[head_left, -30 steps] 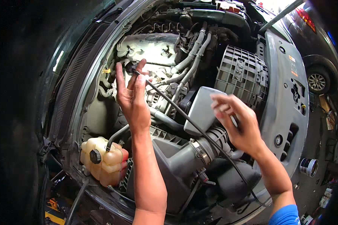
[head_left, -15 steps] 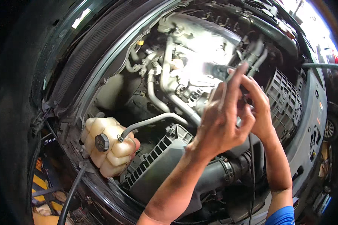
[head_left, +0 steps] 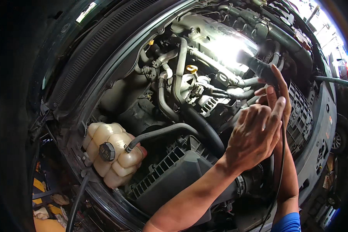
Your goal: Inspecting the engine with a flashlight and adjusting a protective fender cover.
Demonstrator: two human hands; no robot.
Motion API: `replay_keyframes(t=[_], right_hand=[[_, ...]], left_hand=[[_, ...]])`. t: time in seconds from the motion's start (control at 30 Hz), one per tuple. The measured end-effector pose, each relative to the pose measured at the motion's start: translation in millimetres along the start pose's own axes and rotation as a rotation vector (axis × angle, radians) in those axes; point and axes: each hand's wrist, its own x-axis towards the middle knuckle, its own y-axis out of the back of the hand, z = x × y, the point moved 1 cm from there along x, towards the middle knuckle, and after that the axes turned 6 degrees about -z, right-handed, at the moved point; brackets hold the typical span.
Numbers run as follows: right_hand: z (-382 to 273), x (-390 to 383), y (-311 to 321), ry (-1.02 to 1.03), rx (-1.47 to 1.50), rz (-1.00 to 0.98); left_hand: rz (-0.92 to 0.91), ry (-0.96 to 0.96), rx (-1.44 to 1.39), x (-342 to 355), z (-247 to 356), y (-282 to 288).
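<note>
I look down into an open engine bay. My right hand (head_left: 277, 87) reaches up at the right, its fingers lying along a black hand lamp (head_left: 259, 65) that throws a bright patch on the engine top (head_left: 228, 46). A thin black cable (head_left: 283, 154) hangs from the lamp down past my right forearm. My left hand (head_left: 255, 133) is raised in front of the right one with its back toward me and its fingers folded against it. What its palm holds is hidden.
A cream coolant tank with a black cap (head_left: 106, 151) sits at the lower left, with a black hose (head_left: 162, 131) leading off it. A black air box (head_left: 174, 174) lies under my left forearm. A yellow dipstick ring (head_left: 191, 69) shows mid-engine. Another car's wheel (head_left: 336, 141) is at the right.
Both hands have moved up and to the right across the engine and come together. The lamp's bright patch now falls on the engine top.
</note>
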Motion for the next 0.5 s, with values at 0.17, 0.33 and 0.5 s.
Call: replay_keyframes(t=[0.17, 0.33, 0.5], right_hand=[[4.0, 3.5, 20.9, -0.070, 0.112, -0.006], [9.1, 4.0, 31.7, -0.007, 0.108, 0.001], [10.1, 4.0, 36.7, 0.028, 0.075, -0.094]], left_hand=[[-0.147, 0.050, 0.010, 19.9, 4.6, -20.6], [-0.185, 0.154, -0.136, 16.0, 2.3, -6.6], [-0.368, 0.218, -0.029, 5.5, 0.9, -7.7]])
